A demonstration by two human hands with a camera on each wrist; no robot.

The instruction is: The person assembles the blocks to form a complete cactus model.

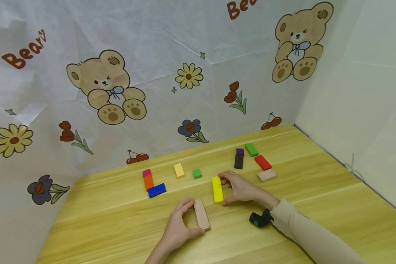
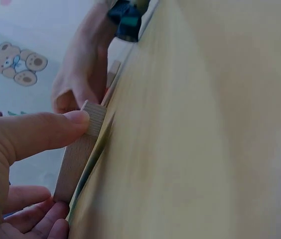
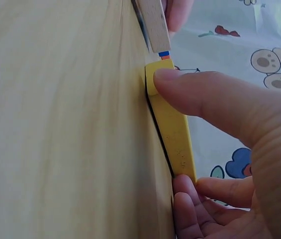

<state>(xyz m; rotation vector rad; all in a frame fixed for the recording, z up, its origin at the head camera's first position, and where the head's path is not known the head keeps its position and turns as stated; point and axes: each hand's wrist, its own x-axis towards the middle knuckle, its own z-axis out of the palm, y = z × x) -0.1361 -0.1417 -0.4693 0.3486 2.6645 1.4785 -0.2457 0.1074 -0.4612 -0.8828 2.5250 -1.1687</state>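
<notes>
We are pinching two long blocks by their ends, one in each hand, on the wooden table (image 1: 316, 198).

Our right hand (image 1: 242, 189) is clamping the long yellow block (image 1: 217, 189) lengthwise — thumb on the near end, fingers on the far end — while it is lying flat on the tabletop; our left hand (image 1: 178, 229) is holding the plain wooden block (image 1: 202, 214) the same way, just beside and nearer to us, the two blocks lying close but apart. Farther out we are seeing a small green cube (image 1: 197, 173) and a pale yellow block (image 1: 179, 170), then a pink, orange and blue cluster (image 1: 153, 183) to the left. To the right a purple, black, green, red and plain-wood group (image 1: 253, 161) is sitting near the bear-printed backdrop (image 1: 112, 88).
</notes>
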